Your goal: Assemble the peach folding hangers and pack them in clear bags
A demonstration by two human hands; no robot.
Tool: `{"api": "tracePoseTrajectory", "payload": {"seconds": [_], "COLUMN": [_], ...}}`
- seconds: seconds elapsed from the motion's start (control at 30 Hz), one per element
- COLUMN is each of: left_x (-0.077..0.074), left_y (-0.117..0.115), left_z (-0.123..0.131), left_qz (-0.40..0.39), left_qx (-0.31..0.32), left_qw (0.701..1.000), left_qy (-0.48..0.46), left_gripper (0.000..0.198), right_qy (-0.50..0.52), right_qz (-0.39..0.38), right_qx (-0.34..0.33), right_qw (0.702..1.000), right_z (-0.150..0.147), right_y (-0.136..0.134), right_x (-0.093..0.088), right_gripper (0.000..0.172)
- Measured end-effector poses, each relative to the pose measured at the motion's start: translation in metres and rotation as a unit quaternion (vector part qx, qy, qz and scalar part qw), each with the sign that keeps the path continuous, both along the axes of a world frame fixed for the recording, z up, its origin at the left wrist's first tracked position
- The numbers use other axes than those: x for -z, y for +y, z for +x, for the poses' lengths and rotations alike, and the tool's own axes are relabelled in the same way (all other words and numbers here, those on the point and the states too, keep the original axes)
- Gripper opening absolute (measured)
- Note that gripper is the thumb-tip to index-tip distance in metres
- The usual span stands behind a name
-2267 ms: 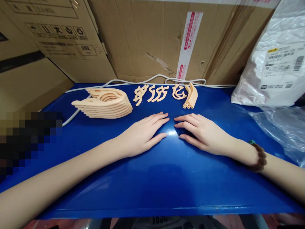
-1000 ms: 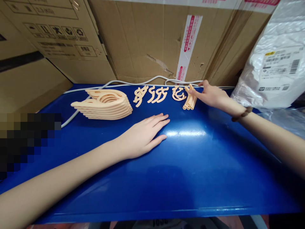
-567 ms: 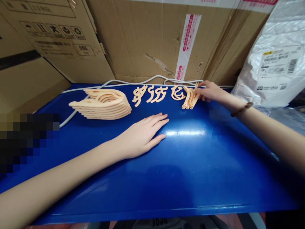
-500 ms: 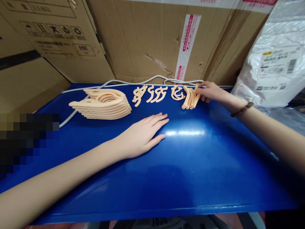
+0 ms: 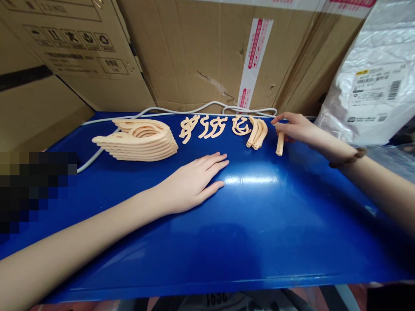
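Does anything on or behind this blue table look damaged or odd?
Yes: the cardboard box behind the blue table has a pale, ragged scuff low on its front, where its surface looks torn. The white cable loops loosely, but that seems harmless. The cream strip in the right hand shows no visible damage.

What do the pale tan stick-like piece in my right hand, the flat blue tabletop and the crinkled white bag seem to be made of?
Pale tan stick-like piece in your right hand: smooth, matte; perhaps plastic or wood, no clear grain shows.
Flat blue tabletop: glossy, with a bright reflection; maybe plastic or painted metal.
Crinkled white bag: probably plastic, from wrinkles and sheen.
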State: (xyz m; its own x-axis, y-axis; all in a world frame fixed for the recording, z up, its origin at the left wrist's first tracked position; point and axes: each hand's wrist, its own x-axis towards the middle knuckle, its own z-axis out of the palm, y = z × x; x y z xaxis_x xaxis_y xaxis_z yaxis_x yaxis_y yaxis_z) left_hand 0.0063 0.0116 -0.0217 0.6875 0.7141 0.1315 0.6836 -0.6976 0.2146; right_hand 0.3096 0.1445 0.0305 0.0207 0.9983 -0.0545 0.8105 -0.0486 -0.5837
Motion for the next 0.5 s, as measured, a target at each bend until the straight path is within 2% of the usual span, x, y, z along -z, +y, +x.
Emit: {"api": "tracePoseTrajectory", "payload": {"seconds": [0.07, 0.17, 0.27, 0.37, 0.5], "left_x": [0.0, -0.001, -0.001, -0.001, 0.0], "left_y": [0.0, 0.0, 0.0, 0.0, 0.0], "left_z": [0.0, 0.0, 0.0, 0.0, 0.0], "left_qz": [-0.002, -0.006, -0.009, -0.009, -0.006], "left_qx": [0.0, 0.0, 0.0, -0.001, -0.001], "left_qw": [1.0, 1.0, 1.0, 1.0, 1.0], "left_qy": [0.0, 0.0, 0.0, 0.0, -0.003], "left_gripper": [0.058, 0.057, 0.058, 0.058, 0.058], "right_qy": [-0.073, -0.165, -0.236, -0.263, -0.242], "right_qz": [0.024, 0.059, 0.064, 0.042, 0.056], "right_qx": [-0.029, -0.07, -0.061, -0.046, -0.047], "right_qw": [0.997, 0.982, 0.968, 0.963, 0.968], "right_z": [0.002, 0.0, -0.007, -0.014, -0.017], "right_y": [-0.002, -0.004, -0.003, -0.002, 0.0], "right_x": [0.0, -0.001, -0.002, -0.002, 0.002], "right_gripper": [0.028, 0.027, 0.031, 0.036, 0.036]}}
